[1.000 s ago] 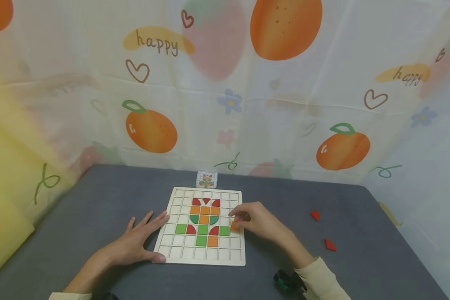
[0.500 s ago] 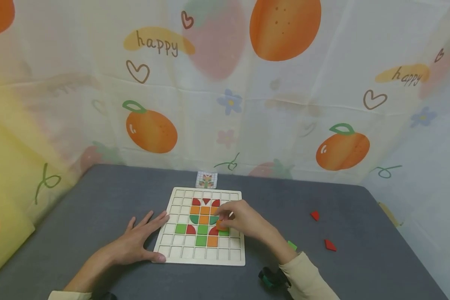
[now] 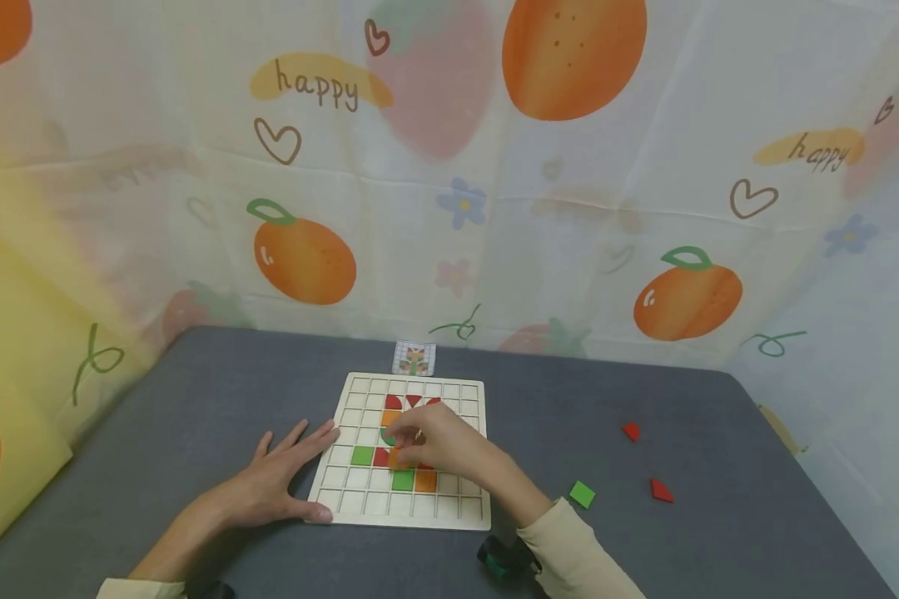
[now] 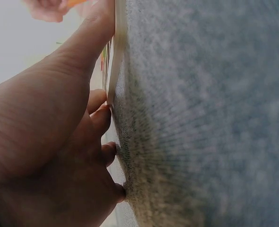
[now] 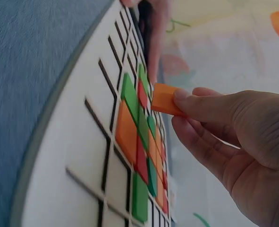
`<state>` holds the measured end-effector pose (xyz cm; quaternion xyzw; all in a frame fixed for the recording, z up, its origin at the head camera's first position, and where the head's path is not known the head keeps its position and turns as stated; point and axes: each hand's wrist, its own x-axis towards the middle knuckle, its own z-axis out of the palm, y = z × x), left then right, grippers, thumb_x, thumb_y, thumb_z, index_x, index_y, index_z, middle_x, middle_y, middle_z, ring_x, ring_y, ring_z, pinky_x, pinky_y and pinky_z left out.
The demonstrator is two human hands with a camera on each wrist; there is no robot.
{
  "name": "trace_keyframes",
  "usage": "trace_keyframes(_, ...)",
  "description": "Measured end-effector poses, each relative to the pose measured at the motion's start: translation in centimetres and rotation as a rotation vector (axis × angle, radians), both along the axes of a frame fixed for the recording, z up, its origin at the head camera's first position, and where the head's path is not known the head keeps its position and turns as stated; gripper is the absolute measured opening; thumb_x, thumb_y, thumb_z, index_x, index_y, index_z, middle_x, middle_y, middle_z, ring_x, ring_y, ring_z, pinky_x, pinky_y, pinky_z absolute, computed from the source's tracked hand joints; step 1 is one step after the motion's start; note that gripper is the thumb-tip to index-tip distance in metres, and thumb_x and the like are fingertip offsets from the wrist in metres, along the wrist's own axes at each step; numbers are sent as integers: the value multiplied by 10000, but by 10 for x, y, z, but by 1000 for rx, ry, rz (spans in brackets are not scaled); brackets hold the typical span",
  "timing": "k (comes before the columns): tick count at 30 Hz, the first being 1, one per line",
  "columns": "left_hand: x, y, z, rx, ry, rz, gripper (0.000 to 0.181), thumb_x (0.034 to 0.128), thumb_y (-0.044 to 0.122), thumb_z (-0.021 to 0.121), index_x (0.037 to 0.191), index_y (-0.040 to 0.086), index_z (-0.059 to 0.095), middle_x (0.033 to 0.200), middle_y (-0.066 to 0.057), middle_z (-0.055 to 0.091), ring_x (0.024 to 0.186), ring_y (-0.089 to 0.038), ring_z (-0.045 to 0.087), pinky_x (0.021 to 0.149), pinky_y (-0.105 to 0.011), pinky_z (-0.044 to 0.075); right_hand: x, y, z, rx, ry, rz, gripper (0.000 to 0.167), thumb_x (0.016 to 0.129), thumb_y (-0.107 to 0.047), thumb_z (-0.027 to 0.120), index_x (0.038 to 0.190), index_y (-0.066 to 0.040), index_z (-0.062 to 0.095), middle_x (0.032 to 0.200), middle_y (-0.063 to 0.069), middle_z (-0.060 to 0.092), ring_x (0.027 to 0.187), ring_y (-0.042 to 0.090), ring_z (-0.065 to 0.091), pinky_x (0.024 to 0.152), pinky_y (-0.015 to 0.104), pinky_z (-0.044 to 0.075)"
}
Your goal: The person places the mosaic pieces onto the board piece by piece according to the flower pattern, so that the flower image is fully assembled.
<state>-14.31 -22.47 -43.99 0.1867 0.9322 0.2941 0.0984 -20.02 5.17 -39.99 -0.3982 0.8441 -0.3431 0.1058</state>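
Observation:
A white grid board (image 3: 340,502) lies on the dark table, with red, orange and green tiles set in its squares. My left hand (image 3: 265,487) rests at the board's left edge, fingers spread and straight, thumb on the near left corner. Above the middle of the board, my right hand (image 3: 442,441) pinches an orange square tile (image 5: 165,98) between thumb and fingers. The right wrist view shows that tile held clear of the board. Below it sit a green square tile (image 3: 402,480) and an orange tile (image 3: 425,481) side by side. My right hand hides several tiles in the head view.
A small pattern card (image 3: 414,358) lies behind the board. To the right on the table are a loose green square tile (image 3: 582,494) and two red pieces, one red piece (image 3: 631,431) farther back and another red piece (image 3: 662,490) nearer. A printed curtain hangs behind the table.
My right hand has carried the orange tile leftward from the board's right side to over its middle. The loose green tile has come into sight from behind my right arm. My left hand stays put.

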Motion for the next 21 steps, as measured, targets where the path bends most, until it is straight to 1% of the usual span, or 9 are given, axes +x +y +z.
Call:
trace_keyframes(5, 0, 0, 0, -1, 6, -4, 1097, 654, 597, 809, 1526, 116, 348, 1592, -150, 266, 1436, -522, 93, 1025, -746, -47, 4, -14, -6, 21, -14, 24, 224, 844, -59, 761, 1066, -75, 738, 860, -78, 680, 753, -24, 583, 712, 134, 493)
trace_keyframes(11, 0, -1, 0, 10, 8, -6, 1086, 662, 589, 808, 1522, 107, 353, 1590, -154, 269, 1435, -525, 92, 1023, -747, -52, 6, -21, -15, 19, -24, 49, 229, 855, -53, 748, 1083, -67, 733, 849, -62, 682, 734, -40, 584, 693, 120, 491)
trace_keyframes(21, 1, -1, 1, 13, 12, -11, 1083, 664, 589, 804, 1521, 104, 353, 1590, -156, 269, 1433, -527, 97, 1020, -750, -45, 8, -26, -18, 69, 33, 37, 208, 856, -70, 755, 1063, -78, 745, 818, -82, 680, 708, -56, 566, 666, 100, 471)
